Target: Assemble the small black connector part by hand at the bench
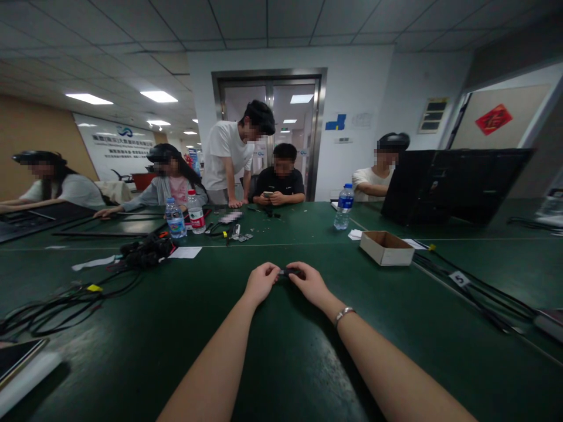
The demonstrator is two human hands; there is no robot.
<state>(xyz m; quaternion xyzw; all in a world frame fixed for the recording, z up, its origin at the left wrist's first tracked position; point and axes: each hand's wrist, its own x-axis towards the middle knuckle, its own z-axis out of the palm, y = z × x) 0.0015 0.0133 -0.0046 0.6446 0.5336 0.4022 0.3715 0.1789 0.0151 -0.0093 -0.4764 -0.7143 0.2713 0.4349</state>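
Out over the green table, both of my arms reach forward and the hands nearly meet. Between them is a small black stick-shaped object with a greyish end on its left; it is too small to name more exactly. My left hand pinches the greyish end between thumb and fingertips. The black body is gripped by my right hand, whose thumb and fingers partly cover it. A metal bracelet circles my right wrist.
An open cardboard box stands to the right, near a water bottle and black cables. Tangled cables and a phone lie left. Small parts are scattered ahead. Several people sit or stand around, one by a large black monitor.
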